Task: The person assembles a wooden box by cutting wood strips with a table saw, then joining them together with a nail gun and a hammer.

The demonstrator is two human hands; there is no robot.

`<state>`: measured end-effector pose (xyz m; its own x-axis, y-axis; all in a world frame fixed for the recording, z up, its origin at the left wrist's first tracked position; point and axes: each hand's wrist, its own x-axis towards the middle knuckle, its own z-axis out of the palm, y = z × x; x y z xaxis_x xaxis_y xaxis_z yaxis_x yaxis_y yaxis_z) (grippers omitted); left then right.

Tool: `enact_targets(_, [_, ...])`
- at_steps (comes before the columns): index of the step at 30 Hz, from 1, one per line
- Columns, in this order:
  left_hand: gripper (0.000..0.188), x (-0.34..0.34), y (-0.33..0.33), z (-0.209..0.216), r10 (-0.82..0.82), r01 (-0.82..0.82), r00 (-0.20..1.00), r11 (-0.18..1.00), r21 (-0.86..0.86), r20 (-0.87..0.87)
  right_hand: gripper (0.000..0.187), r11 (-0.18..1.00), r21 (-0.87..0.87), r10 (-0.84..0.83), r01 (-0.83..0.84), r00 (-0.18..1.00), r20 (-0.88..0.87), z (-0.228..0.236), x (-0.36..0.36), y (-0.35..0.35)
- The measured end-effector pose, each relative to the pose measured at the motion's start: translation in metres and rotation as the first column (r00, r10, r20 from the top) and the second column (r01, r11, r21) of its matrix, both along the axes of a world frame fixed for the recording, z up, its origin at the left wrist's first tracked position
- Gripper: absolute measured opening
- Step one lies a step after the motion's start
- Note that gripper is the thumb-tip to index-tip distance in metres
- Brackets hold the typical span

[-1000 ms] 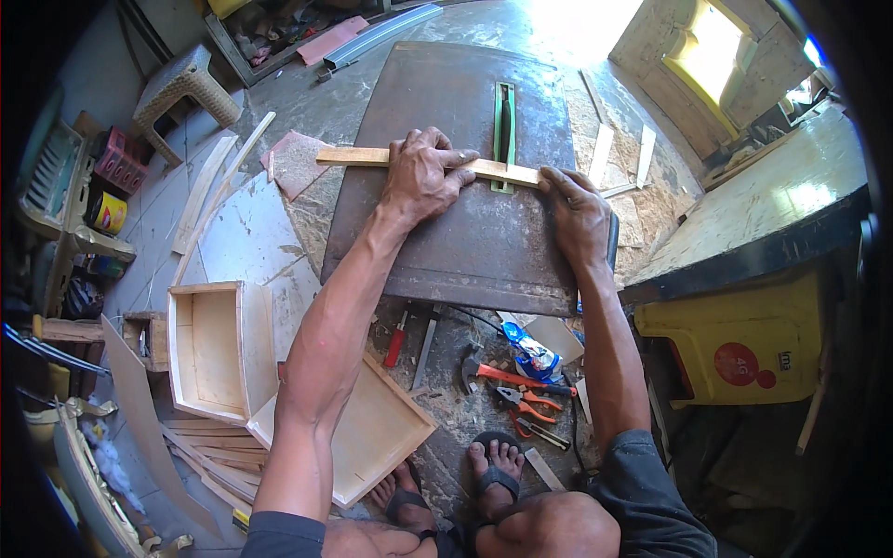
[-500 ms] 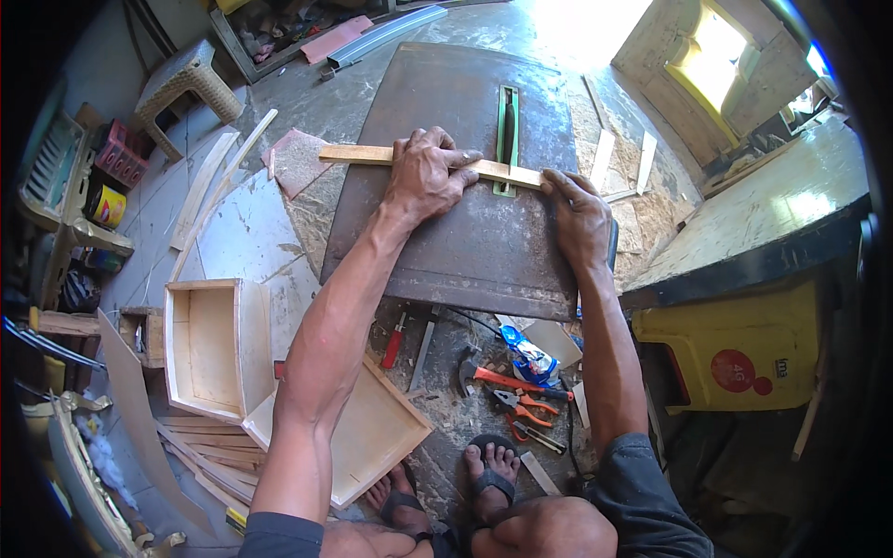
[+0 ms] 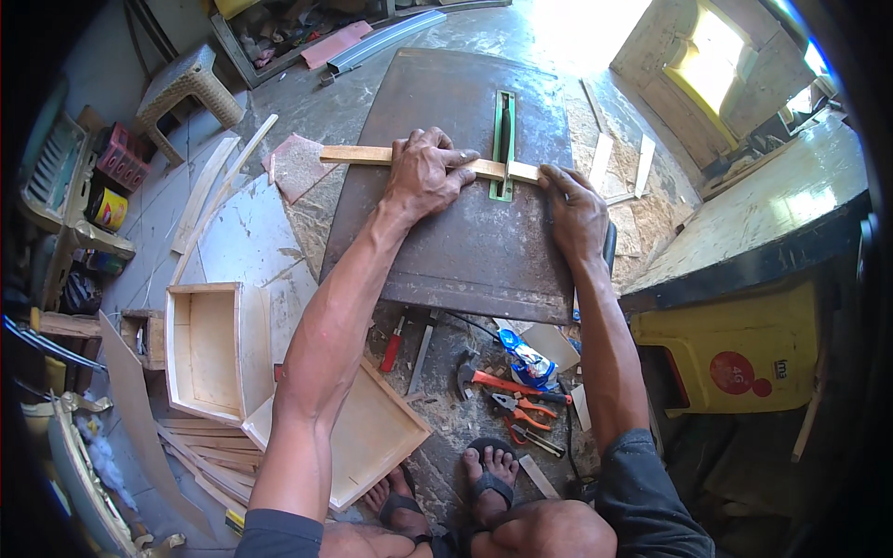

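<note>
Across a dark, worn metal saw table [image 3: 446, 256] lies a narrow wooden strip [image 3: 356, 155], running left to right over a green-edged slot plate [image 3: 500, 192]. A saw blade seems to stand in that slot, where the strip crosses it; how deep it sits in the wood I cannot tell. My left hand [image 3: 425, 177] grips the strip left of the slot, thumb and fingers reaching toward the plate. At the strip's right end, my right hand [image 3: 574, 212] pinches it between thumb and fingers, just right of the slot.
Below the table lie a claw hammer [image 3: 507, 379], orange-handled pliers [image 3: 523, 406], a red-handled tool [image 3: 393, 344] and a blue plastic packet [image 3: 528, 361]. An open wooden box [image 3: 206, 349] stands at left, near a shallow wooden tray [image 3: 381, 432]. A yellow plastic stool [image 3: 735, 358] is at right.
The view has shifted slightly. Both hands keep their hold on the strip, which lies a touch nearer the far part of the slot plate relative to the table.
</note>
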<state>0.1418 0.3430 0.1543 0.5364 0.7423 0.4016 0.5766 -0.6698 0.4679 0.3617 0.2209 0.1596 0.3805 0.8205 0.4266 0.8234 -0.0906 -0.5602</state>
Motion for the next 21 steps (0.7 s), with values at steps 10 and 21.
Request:
enact_targets(10, [0.031, 0.01, 0.016, 0.001, 0.05, -0.05, 0.999, 0.999, 0.002, 0.011, 0.026, 0.996, 0.067, -0.045, 0.05, 0.996, -0.076, -0.003, 0.005, 0.003])
enact_targets(21, [0.037, -0.148, -0.158, 0.081, 0.135, -0.139, 0.981, 0.99, 0.017, 0.14, 0.045, 0.909, 0.032, -0.372, 0.416, 0.843, -0.389, -0.042, -0.009, -0.131])
